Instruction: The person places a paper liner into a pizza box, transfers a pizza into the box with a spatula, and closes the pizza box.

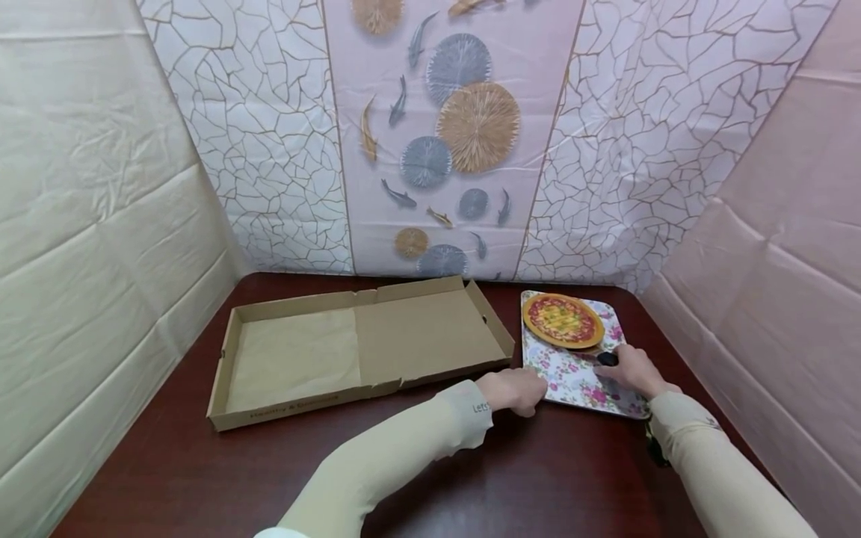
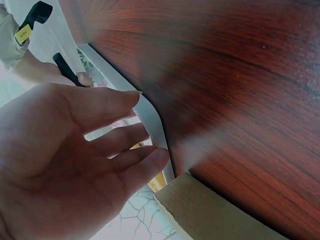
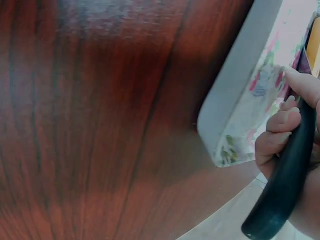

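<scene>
The floral tray (image 1: 572, 381), its near-left corner hidden by the left hand (image 1: 516, 390), carries a pizza (image 1: 563, 320). Loosely spread, the left fingers lie at its rim, contact unclear; the right hand (image 1: 636, 370), cut off in its wrist view, grips a black handle (image 3: 287, 175), far end obscured.

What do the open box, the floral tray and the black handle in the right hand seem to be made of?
Open box: cardboard, by its matt brown faces and folded walls. Floral tray: perhaps plastic or melamine, smooth, by its rounded pale edge and printed flowers; coated metal is possible. Black handle: probably hard plastic, by its smooth, softly shining surface; rubber can't be ruled out.
</scene>
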The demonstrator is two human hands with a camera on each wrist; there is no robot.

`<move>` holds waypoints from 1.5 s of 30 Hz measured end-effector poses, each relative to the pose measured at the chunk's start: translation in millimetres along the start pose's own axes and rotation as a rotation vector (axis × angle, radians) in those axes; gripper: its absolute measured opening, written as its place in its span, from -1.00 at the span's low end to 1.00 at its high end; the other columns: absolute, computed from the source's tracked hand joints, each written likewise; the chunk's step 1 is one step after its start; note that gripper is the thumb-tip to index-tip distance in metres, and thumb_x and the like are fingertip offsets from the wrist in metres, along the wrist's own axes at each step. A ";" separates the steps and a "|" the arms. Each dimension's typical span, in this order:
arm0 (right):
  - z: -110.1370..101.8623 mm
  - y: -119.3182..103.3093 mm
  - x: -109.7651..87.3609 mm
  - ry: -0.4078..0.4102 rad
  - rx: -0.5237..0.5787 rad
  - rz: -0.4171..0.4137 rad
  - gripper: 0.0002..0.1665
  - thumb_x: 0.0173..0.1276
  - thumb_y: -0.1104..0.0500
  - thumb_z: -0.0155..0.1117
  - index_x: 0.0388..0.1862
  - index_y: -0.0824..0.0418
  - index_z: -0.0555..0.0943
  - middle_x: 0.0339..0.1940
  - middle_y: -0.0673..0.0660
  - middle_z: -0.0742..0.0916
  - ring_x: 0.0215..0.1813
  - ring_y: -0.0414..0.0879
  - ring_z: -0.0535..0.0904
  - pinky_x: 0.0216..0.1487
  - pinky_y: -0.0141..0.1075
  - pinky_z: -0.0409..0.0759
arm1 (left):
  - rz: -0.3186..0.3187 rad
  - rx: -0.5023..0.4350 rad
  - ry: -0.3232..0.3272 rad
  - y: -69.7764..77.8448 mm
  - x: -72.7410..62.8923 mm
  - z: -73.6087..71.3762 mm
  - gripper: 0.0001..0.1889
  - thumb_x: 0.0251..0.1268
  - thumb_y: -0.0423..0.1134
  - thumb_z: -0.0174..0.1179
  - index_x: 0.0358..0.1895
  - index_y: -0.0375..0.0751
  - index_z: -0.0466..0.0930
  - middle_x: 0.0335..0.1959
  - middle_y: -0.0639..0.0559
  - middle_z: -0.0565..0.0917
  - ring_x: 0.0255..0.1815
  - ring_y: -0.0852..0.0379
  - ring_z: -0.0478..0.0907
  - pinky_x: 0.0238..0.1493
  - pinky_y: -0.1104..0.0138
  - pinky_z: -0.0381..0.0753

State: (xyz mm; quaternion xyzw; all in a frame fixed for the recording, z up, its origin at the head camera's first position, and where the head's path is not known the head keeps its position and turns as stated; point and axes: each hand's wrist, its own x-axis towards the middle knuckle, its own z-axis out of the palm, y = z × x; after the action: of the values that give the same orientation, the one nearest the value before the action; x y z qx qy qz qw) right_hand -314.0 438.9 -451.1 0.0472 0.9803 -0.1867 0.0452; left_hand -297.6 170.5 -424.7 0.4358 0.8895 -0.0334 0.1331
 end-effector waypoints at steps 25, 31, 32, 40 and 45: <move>7.9 3.3 -10.8 0.081 0.023 -0.016 -0.51 0.32 -0.04 0.27 -0.27 0.41 0.46 -0.50 0.18 0.51 -0.50 -0.05 0.39 -0.52 -0.27 0.31 | -0.023 0.011 0.032 2.2 -2.9 1.5 -0.83 0.33 -0.18 0.19 -0.43 -0.04 0.45 -0.39 0.11 0.43 -0.41 0.22 0.34 -0.45 0.39 0.36; 8.1 2.6 -9.3 0.071 0.038 -0.017 -0.50 0.31 -0.06 0.27 -0.24 0.41 0.48 -0.49 0.17 0.52 -0.50 -0.06 0.40 -0.52 -0.27 0.32 | -0.032 0.015 0.025 1.8 -1.9 3.4 -0.83 0.34 -0.17 0.17 -0.42 -0.03 0.44 -0.40 0.12 0.42 -0.42 0.22 0.34 -0.46 0.39 0.35; 7.8 2.2 -9.4 0.070 0.043 -0.016 -0.51 0.31 -0.06 0.26 -0.25 0.40 0.48 -0.50 0.17 0.52 -0.50 -0.06 0.40 -0.53 -0.27 0.32 | -0.032 0.014 0.025 1.6 -2.0 3.5 -0.83 0.35 -0.17 0.17 -0.42 -0.02 0.44 -0.40 0.12 0.42 -0.42 0.22 0.34 -0.46 0.39 0.35; 3.6 -1.5 -10.6 0.060 0.056 -0.017 -0.57 0.33 -0.04 0.24 -0.35 0.34 0.46 -0.55 0.13 0.50 -0.56 -0.08 0.40 -0.56 -0.27 0.34 | -0.027 0.026 0.028 1.2 -3.4 5.3 -0.84 0.34 -0.19 0.17 -0.42 -0.04 0.44 -0.34 0.10 0.43 -0.44 0.23 0.32 -0.48 0.40 0.35; -0.2 -4.7 -12.8 0.063 0.068 -0.024 -0.58 0.36 -0.04 0.23 -0.34 0.33 0.45 -0.57 0.12 0.49 -0.58 -0.09 0.40 -0.58 -0.26 0.35 | -0.018 0.039 0.030 1.4 -4.7 4.9 -0.80 0.35 -0.19 0.16 -0.46 -0.04 0.41 -0.39 0.11 0.38 -0.46 0.24 0.28 -0.51 0.41 0.33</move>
State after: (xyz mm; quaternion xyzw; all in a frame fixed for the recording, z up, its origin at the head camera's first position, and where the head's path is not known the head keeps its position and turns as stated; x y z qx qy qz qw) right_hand -301.8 433.8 -447.8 0.0429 0.9748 -0.2186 0.0103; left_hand -292.8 166.9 -428.1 0.4309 0.8944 -0.0453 0.1111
